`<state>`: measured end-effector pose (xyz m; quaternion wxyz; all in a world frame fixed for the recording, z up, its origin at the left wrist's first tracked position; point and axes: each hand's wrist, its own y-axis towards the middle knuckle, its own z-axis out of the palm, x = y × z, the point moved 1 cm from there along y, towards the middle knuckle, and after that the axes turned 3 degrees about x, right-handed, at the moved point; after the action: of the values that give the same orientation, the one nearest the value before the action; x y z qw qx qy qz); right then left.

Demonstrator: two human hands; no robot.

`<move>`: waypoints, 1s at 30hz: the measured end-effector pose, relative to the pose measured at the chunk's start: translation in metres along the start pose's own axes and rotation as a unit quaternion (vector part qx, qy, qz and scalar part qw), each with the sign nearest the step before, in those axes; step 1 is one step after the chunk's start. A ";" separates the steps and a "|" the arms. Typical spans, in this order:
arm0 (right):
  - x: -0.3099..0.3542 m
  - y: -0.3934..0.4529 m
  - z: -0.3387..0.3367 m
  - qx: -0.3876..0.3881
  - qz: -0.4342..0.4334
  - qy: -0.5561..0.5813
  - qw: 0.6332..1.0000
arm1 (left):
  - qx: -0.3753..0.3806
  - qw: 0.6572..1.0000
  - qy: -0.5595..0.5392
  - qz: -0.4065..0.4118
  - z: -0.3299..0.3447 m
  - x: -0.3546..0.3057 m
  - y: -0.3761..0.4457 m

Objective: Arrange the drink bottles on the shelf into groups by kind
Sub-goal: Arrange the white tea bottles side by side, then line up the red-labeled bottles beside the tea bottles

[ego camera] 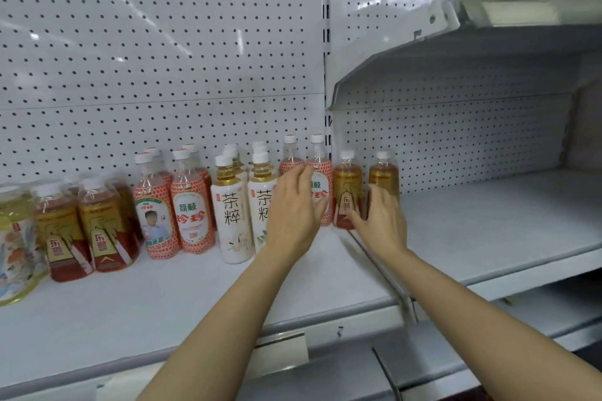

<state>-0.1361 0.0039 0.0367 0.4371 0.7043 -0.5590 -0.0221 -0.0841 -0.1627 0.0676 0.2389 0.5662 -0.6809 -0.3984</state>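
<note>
Drink bottles stand in a row along the back of a white shelf (163, 296). From the left: a pale yellow bottle (14, 238), gold-and-red bottles (104, 231), orange-patterned lychee bottles (192, 215), white tea bottles (233, 221), two more orange-patterned bottles (321, 179), and two gold-and-red bottles (347, 185) (384, 172) on the adjoining shelf. My left hand (294, 208) is open in front of the right orange-patterned bottles, fingers spread. My right hand (381, 218) is open, fingers touching the two gold-and-red bottles at the right.
A perforated white back panel (163, 58) rises behind the bottles. The right shelf section (488, 225) stretches bare past the last bottle. An upper shelf (472, 52) overhangs the right section. A metal divider edge (384, 270) separates the two shelves.
</note>
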 end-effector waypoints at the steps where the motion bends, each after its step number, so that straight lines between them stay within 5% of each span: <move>1: -0.010 0.002 -0.004 -0.004 0.007 -0.007 1.000 | 0.019 1.000 0.007 -0.002 0.010 -0.008 0.005; 8: -0.067 0.025 -0.015 -0.003 0.023 -0.030 0.999 | 0.119 0.992 -0.011 -0.040 0.069 -0.035 0.059; 13: -0.085 0.046 -0.009 0.028 0.054 0.027 0.998 | 0.184 0.967 -0.087 -0.152 0.092 -0.039 0.097; 16: -0.086 0.060 0.002 0.063 0.088 0.114 0.988 | 0.190 0.949 -0.130 -0.215 0.100 -0.040 0.113; 20: -0.079 0.076 0.020 0.059 0.115 0.193 0.973 | 0.196 0.954 -0.092 -0.209 0.106 -0.038 0.119; 30: -0.082 0.070 0.023 0.048 0.105 0.304 0.946 | 0.120 0.949 -0.212 -0.203 0.104 -0.047 0.091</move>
<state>-0.2327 0.0566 0.0303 0.5520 0.6351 -0.4706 0.2654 -0.2066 -0.0854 0.0886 -0.0663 0.6193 -0.6295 -0.4645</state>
